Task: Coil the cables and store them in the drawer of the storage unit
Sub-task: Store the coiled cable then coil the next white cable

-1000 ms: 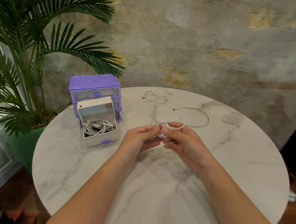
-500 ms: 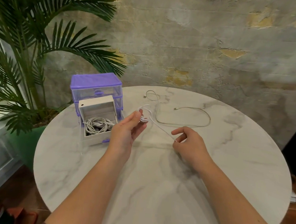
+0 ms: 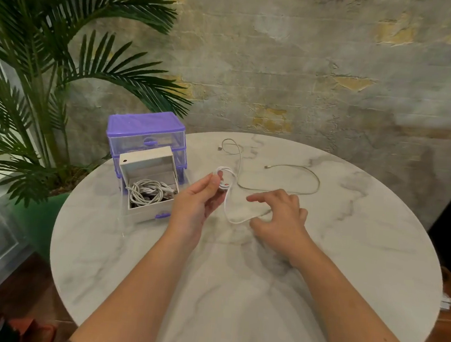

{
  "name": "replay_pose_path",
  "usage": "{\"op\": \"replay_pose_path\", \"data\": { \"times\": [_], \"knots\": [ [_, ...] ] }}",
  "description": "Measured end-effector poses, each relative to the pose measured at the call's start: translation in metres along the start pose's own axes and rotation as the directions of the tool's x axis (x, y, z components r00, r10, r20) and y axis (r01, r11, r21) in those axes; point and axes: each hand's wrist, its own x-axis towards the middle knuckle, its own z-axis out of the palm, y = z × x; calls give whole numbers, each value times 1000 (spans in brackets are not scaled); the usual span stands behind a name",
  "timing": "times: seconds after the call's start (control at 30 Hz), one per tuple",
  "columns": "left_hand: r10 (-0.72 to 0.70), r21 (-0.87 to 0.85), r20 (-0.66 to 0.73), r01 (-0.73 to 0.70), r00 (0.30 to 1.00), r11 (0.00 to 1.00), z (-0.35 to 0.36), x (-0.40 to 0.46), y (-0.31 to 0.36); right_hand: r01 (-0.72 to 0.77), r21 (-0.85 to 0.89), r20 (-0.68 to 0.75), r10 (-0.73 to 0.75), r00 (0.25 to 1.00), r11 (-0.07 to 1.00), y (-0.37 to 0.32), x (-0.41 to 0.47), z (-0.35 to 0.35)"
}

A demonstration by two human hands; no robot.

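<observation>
A: Where is the cable being coiled?

B: Just left of the frame's centre. The left hand pinches a small bundle of white cable between thumb and fingers, with a few loops showing above the fingertips. From there the free length drops in a curve down to the desk and runs right, under the right hand.

A: Is the right hand gripping it?

B: It hovers low over the desk with fingers spread and loosely bent, index finger pointing left. The cable passes beneath the fingers; whether they actually pinch it cannot be told from this view.

A: And the storage unit?

B: The purple storage unit stands at the left edge of the round marble desk, left of centre in the frame. Its lowest drawer is pulled out toward the camera, just left of the left hand, and already holds coiled white cables.

A: Anything else lying loose?

B: A second cable, thinner and greyish, lies uncoiled on the desk above the hands, looping from one plug near the upper middle of the desk round to another plug in the centre. A palm plant fills the upper left of the frame, behind the unit.
</observation>
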Motion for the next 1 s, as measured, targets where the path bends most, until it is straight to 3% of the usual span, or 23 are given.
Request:
{"op": "replay_pose_path", "data": {
  "times": [0.2, 0.33, 0.43, 0.6, 0.83, 1.0],
  "knots": [
    [13, 127, 37, -18, 999, 992, 5, -3, -9, -9, 262, 75, -12, 997, 965, -12, -4, -5],
    [-12, 128, 62, 4, 998, 992, 7, -4, -10, -67, 418, 5, 71, 997, 906, -14, -4, -9],
    [-39, 155, 118, 20, 992, 988, 9, -8, -12, -94, 430, -31, 119, 992, 898, -12, -3, -8],
    [-41, 161, 114, 22, 993, 987, 9, -9, -11, -125, 525, 42, 121, 992, 842, -8, -2, -6],
    [-31, 145, 105, 15, 994, 989, 7, -8, -9, -101, 474, 13, 108, 994, 875, -6, 2, -3],
    [-37, 181, 139, 11, 990, 983, 8, -9, -11, -179, 716, 105, 149, 983, 675, -8, 4, -3]
  ]
}}
